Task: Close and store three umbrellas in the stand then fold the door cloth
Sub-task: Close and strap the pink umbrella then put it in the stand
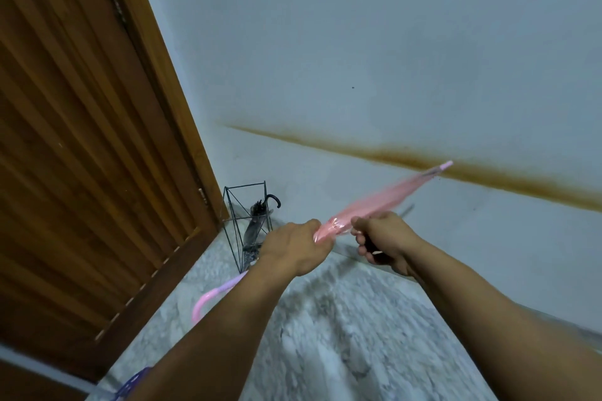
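A closed pink umbrella [381, 200] is held across the view, tip pointing up right toward the wall, its curved pink handle [208, 298] showing below my left forearm. My left hand [294, 247] grips the gathered canopy near its lower end. My right hand [382, 242] is closed around the canopy just beyond it; the umbrella is motion-blurred. A black wire umbrella stand [234, 215] stands in the corner by the door, with a dark closed umbrella [257, 221] with a hooked handle inside it.
A brown wooden door [84, 156] fills the left side. A pale wall with a rusty stain line [423, 159] runs along the right. The floor [325, 335] is grey speckled stone. Something purple [133, 381] shows at the bottom edge.
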